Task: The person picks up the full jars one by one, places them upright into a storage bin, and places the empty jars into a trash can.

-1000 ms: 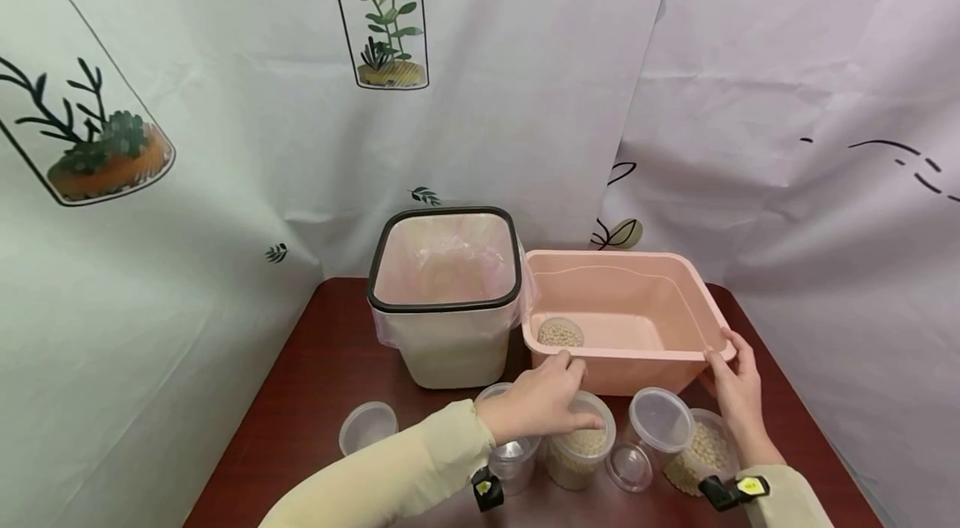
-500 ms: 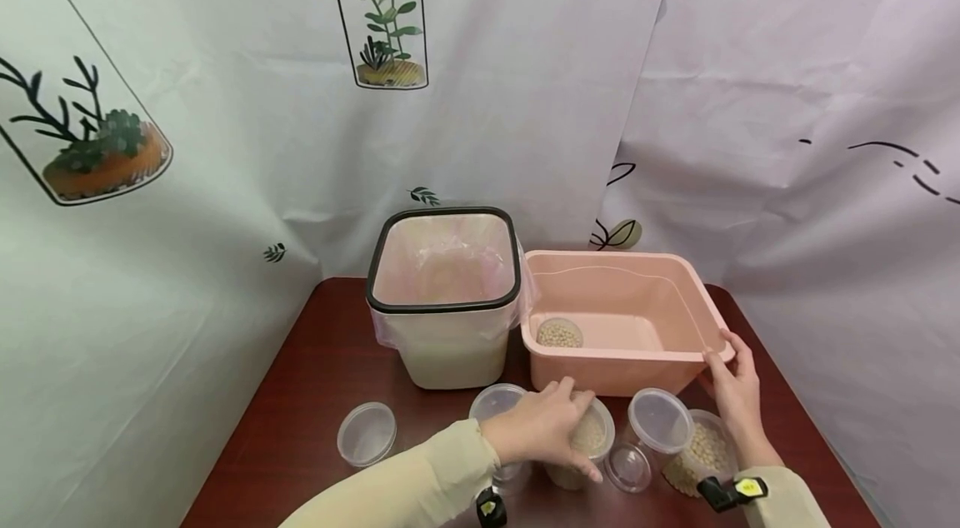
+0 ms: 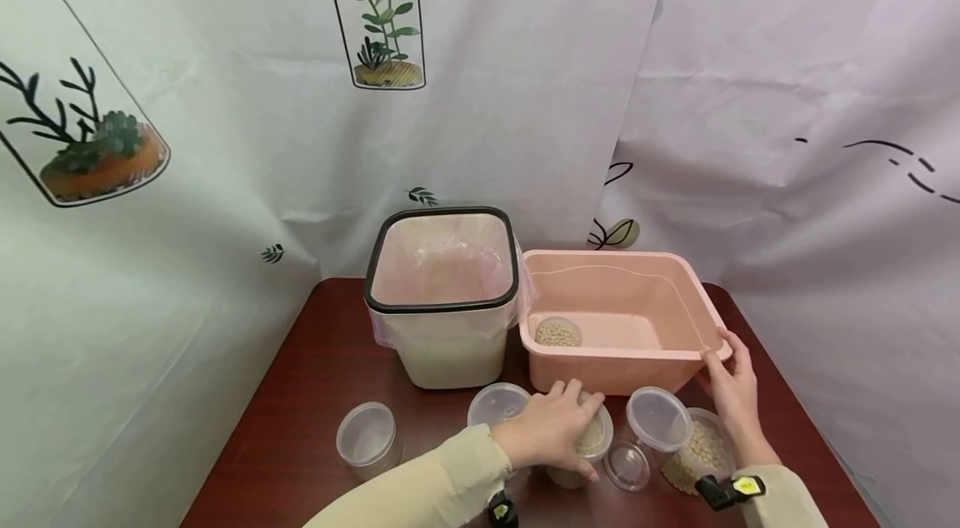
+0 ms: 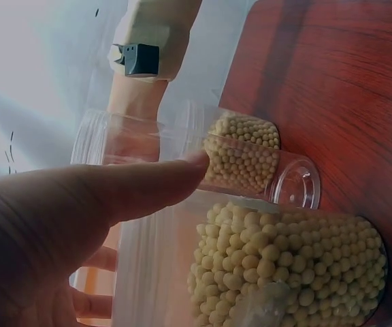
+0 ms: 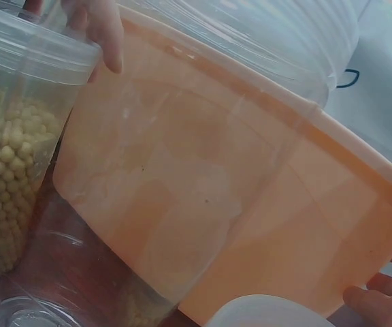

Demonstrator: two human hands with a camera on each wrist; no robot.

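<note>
My left hand [image 3: 551, 428] reaches round the top of a clear plastic jar [image 3: 595, 438] part-filled with soybeans. The left wrist view shows its thumb [image 4: 155, 184] along the near side of this jar [image 4: 298, 272], its fingers on the far side. The jar stands on the table. At the front right corner of a pink basin [image 3: 652, 374], my right hand [image 3: 735, 391] grips the rim, thumb on the near side. A second jar of soybeans [image 3: 558, 334] stands in the basin's left end. Another [image 3: 705, 449] stands beside my right wrist.
Left of the basin stands a white bin [image 3: 450, 353] with a black rim and a thin liner. Empty clear jars stand on the dark red table [image 3: 300, 395]: one at the left [image 3: 367, 436], one by my left hand [image 3: 498, 403], one [image 3: 660, 420] further right.
My left hand has come down and back from the basin's front rim, and its thumb and fingers have spread round the jar of soybeans. My right hand stays on the basin.
</note>
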